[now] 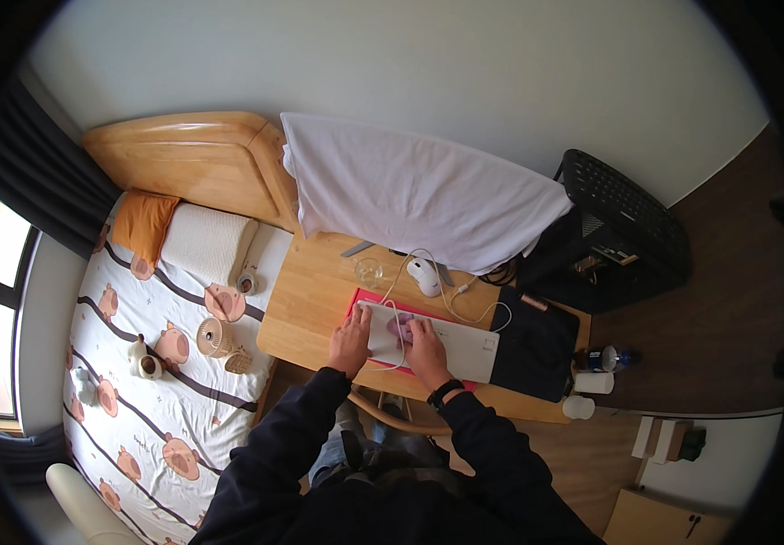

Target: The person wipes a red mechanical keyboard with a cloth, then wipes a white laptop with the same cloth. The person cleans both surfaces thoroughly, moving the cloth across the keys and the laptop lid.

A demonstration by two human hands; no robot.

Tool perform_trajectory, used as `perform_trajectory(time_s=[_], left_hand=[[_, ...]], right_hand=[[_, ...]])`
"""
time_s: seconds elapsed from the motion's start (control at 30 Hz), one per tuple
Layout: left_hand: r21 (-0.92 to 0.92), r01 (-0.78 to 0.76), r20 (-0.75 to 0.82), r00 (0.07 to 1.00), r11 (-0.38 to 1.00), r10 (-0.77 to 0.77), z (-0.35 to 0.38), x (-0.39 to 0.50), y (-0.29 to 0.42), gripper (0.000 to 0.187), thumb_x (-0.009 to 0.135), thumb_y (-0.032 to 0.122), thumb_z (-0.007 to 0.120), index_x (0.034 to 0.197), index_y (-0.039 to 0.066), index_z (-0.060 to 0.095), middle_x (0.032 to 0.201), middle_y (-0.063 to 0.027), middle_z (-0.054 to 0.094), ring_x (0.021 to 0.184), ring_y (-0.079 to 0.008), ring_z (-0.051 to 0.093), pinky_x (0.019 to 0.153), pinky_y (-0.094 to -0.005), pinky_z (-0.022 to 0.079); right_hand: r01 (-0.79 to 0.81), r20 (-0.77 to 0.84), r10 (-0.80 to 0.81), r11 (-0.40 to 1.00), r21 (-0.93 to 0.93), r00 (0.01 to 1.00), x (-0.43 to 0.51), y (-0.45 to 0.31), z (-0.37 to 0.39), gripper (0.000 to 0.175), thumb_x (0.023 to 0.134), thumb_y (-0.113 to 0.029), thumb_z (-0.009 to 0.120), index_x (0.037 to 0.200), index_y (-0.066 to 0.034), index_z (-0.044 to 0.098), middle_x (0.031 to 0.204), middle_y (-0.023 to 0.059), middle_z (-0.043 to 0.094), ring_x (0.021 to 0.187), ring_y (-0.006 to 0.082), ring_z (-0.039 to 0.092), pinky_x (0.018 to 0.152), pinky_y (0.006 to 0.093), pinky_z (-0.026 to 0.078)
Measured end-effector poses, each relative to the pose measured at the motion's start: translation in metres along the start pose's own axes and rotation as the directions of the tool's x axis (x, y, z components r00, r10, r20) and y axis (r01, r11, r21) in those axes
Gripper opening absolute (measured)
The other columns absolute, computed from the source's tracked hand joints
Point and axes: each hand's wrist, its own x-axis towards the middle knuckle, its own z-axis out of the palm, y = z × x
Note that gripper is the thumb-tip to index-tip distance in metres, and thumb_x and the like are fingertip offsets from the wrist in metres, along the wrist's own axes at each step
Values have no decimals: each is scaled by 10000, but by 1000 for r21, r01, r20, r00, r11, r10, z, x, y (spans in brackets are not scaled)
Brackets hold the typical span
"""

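Note:
A white flat panel point(463, 354), bearing small print, lies over a red flat box point(359, 297) on the wooden desk. My left hand point(351, 340) rests on the panel's left end, fingers together and nothing seen in them. My right hand point(428, 347) grips a crumpled purplish cloth point(400, 328) on the panel; a thin white cable runs across beside it. Behind the panel lies a white computer mouse point(424, 277), with a clear glass mug point(368, 272) to its left. Right of the panel is a black mat point(535, 344).
A white cloth point(419, 191) covers something at the desk's back. A black computer case point(610, 238) stands at the right. White cups point(594, 383) and a bottle point(601, 359) stand past the desk's right edge. The bed point(160, 422) at left holds a small fan point(215, 337) and plush toys.

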Motion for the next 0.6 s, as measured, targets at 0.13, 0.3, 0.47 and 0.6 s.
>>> perform_trajectory(time_s=[0.13, 0.3, 0.47, 0.6], left_hand=[[-22, -6, -9, 1000, 1000, 6, -3, 0, 1, 1020, 641, 141, 949, 1496, 58, 398, 1578, -223, 456, 1289, -326, 620, 943, -450, 564], [-35, -5, -9, 1000, 999, 5, -3, 0, 1, 1016, 632, 140, 951, 1483, 52, 403, 1570, -237, 460, 1284, -337, 621, 953, -441, 570], [-58, 3, -1, 1000, 998, -3, -10, -1, 4, 984, 621, 121, 952, 1445, 53, 419, 1564, -240, 462, 1280, -346, 623, 958, -429, 575], [-59, 8, 1, 1000, 998, -8, -11, -1, 5, 969, 624, 111, 949, 1435, 53, 422, 1562, -240, 463, 1273, -349, 627, 961, -425, 575]], right_hand=[[10, 4, -10, 1000, 6, 1000, 0, -1, -1, 310, 865, -145, 767, 1118, -66, 605, 1127, 169, 613, 981, 433, 659, 803, 517, 553], [16, 9, -16, 1000, -10, 1000, -1, 3, 2, 320, 868, -164, 769, 1122, -66, 601, 1120, 176, 608, 978, 431, 658, 801, 516, 552], [32, -7, -32, 999, -11, 999, -2, 3, 2, 317, 874, -175, 767, 1119, -66, 599, 1124, 174, 603, 971, 429, 656, 797, 514, 549], [25, 3, -25, 1000, -12, 1000, -1, 1, 1, 317, 875, -176, 767, 1122, -70, 600, 1127, 170, 601, 974, 427, 655, 800, 510, 549]])
